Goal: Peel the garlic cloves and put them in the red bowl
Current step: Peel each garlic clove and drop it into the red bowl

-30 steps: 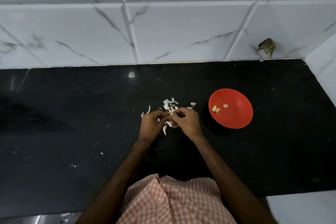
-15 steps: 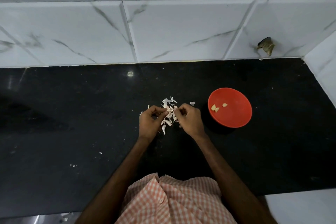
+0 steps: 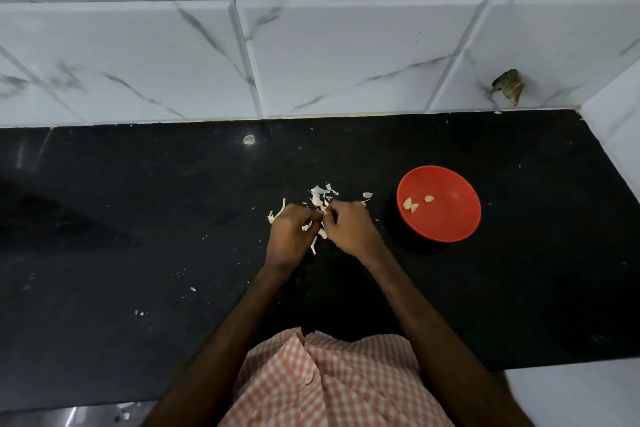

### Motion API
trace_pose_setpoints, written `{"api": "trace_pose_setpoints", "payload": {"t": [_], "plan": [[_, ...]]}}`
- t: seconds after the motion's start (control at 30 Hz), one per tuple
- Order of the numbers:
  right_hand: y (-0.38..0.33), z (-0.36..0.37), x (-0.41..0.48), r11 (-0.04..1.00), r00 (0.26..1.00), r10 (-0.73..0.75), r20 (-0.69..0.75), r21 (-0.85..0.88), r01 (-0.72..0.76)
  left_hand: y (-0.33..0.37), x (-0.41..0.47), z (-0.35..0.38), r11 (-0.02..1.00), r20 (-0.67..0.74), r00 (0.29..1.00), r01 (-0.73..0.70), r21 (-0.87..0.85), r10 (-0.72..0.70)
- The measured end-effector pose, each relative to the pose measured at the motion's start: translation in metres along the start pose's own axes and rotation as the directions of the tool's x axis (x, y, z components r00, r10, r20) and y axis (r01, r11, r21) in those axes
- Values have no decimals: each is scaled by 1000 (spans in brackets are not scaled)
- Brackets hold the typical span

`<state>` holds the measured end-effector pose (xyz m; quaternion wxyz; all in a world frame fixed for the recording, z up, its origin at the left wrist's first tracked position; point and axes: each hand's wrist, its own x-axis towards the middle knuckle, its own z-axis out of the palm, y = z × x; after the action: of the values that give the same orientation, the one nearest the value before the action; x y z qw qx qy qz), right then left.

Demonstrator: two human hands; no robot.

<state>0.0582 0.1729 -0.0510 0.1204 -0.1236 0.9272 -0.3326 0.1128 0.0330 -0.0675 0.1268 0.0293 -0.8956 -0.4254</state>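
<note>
On the black desk [image 3: 138, 218], just left of the red bowl [image 3: 450, 232], the left hand [image 3: 289, 236] and right hand [image 3: 349, 230] are both closing their grip on one garlic clove [image 3: 324, 213] above loose skins [image 3: 317, 196]. Three peeled cloves [image 3: 410, 204] are lying inside the bowl. Steadying the clove while tearing the skin outward is looking wisest.

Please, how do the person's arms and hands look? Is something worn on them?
Both hands, left hand and right hand, are bare: no gloves, no ring or watch that I can see. The forearms are uncovered, without sleeves. Below them shows a shirt in orange-and-white check with a small button.
</note>
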Motion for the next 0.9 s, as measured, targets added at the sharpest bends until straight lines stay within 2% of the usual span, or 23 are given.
{"api": "trace_pose_setpoints", "payload": {"t": [0.1, 0.27, 0.47, 0.57, 0.63, 0.77, 0.9], "plan": [[-2, 1, 3, 984, 994, 93, 65, 147, -102, 1, -1, 4, 996, -1, 999, -47, 80, 48], [-5, -1, 0, 954, 997, 67, 47, 289, -78, 0, -1, 5, 994, -63, 996, -54, 91, 60], [-2, -3, -3, 923, 999, 51, 17, 380, -54, 7, -1, 5, 994, -119, 990, 67, -87, -78], [1, -7, -2, 909, 999, 40, 16, 414, -43, 13, 3, 2, 939, -84, 972, 189, -287, -221], [2, -8, 0, 908, 1000, 27, 3, 419, -26, 16, 4, 2, 902, -63, 962, 224, -370, -265], [0, -10, 1, 905, 1000, 21, 14, 425, -25, 19, 5, 0, 885, -54, 958, 236, -402, -280], [-4, -17, -2, 898, 999, -6, 36, 440, -10, 16, 6, -3, 901, -45, 970, 203, -384, -238]]}}
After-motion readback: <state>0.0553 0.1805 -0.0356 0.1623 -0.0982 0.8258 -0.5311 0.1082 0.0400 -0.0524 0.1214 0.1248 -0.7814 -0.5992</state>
